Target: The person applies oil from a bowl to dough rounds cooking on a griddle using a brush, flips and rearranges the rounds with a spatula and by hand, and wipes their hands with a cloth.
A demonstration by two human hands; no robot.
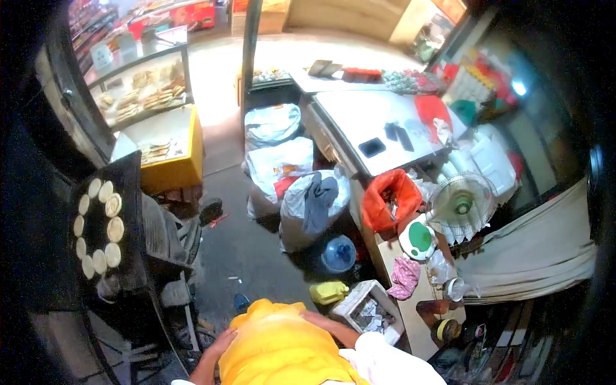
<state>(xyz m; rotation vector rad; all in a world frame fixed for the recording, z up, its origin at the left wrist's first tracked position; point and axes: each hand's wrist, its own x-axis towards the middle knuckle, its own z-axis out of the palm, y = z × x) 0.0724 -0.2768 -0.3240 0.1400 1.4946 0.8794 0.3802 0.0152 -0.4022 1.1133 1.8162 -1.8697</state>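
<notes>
- Head view: the left hand (222, 341) and right hand (319, 321) touch either side of a yellow apron (282, 350) across the wearer's front; finger closure and grip cannot be told.
- A turn could snag its folds on the white box (393, 332); a careless step could strike the blue jug (339, 255).

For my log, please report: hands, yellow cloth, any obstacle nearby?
Left hand, right hand: at yellow cloth, grip unclear. Yellow cloth wrinkled, before the body. White crate close to right hand; contact unclear.

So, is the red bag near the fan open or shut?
Open: the red bag gapes upward, and mixed bits show inside it.
</notes>
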